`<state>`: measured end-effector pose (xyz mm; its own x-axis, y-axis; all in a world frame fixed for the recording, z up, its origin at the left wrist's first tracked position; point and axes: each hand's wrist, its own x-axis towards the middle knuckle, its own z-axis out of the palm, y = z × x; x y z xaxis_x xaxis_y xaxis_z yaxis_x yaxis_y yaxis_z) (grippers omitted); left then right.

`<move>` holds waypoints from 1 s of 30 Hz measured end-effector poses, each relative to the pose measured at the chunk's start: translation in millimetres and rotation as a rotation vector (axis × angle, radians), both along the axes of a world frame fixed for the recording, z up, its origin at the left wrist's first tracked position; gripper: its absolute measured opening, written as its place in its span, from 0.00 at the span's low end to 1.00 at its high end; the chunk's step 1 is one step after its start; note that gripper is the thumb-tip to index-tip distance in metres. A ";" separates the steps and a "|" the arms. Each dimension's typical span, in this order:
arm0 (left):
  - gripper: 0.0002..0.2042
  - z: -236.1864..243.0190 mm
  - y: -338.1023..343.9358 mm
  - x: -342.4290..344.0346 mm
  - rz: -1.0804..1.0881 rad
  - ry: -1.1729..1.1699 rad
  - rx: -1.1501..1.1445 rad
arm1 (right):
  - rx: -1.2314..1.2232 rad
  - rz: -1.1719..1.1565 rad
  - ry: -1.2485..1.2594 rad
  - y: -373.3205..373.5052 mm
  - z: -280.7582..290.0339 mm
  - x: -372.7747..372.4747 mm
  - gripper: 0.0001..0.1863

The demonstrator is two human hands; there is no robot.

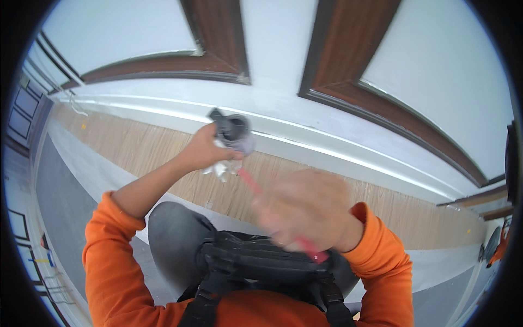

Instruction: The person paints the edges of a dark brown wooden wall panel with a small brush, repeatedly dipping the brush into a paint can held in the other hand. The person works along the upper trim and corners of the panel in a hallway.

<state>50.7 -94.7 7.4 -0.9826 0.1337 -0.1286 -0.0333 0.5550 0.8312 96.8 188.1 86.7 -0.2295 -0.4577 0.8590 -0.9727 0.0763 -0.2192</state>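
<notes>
Beyond both hands, the view is filled by a white wall (pixel 278 43), set with brown frames (pixel 348 43) that are cut off by the upper rim. Beneath the grips, a pale wood-patterned floor (pixel 136 139) is seen, edged on its far side by a white skirting (pixel 338 143). Orange sleeves (pixel 117 261) are worn on both arms, and a black bag (pixel 250 259) is carried at the waist, nearer the body than either grip. The right hand (pixel 313 204) is bent inward, its back turned up and its fingers lost in blur. The left hand (pixel 204 150) is extended forward and inward, its fingers wrapped around a dark cylindrical object (pixel 234 128) whose round mouth is tipped toward the camera; any lettering on it is too blurred to be read. Within the right hand a red stick (pixel 249 181) is clasped, one end jutting toward the body, the other pointed just below the left grip. There a white scrap (pixel 220 170) is partly hidden; whether it is pinched cannot be told
</notes>
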 end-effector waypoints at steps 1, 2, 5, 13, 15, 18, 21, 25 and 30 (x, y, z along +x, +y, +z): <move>0.34 1.9 -8.7 4.1 0.055 0.004 -0.003 | 0.003 0.008 0.019 -3.4 5.9 7.7 0.11; 0.33 -5.7 -25.8 6.6 0.138 -0.011 0.040 | 0.007 -0.008 0.008 -4.0 4.3 8.6 0.13; 0.29 -5.5 -45.8 21.0 0.397 0.062 0.225 | -0.045 -0.048 -0.024 3.2 -4.0 4.7 0.17; 0.26 36.9 -64.7 56.3 0.624 0.093 0.342 | -0.242 0.126 -0.110 15.5 -23.2 -15.5 0.12; 0.26 43.3 -65.8 58.9 0.708 0.120 0.334 | -0.252 0.109 -0.130 20.0 -26.2 -23.5 0.11; 0.27 27.4 -80.1 67.8 0.780 0.156 0.300 | -0.316 0.160 -0.222 7.7 -37.3 -21.0 0.10; 0.29 23.4 -93.6 70.5 0.725 0.151 0.250 | -0.296 0.211 -0.341 -7.1 -38.9 -21.5 0.09; 0.37 12.8 -105.0 63.2 0.593 0.213 -0.102 | -0.284 0.155 -0.346 -11.6 -48.3 -29.9 0.11; 0.41 14.3 -67.4 2.5 0.238 0.180 0.044 | -0.274 -0.064 -0.126 5.8 -70.3 -68.3 0.12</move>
<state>53.1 -162.0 21.8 -0.9935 -0.1014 0.0511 -0.0082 0.5130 0.8584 28.5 193.9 16.4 -0.3628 -0.1947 0.9113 -0.9317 0.0578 -0.3586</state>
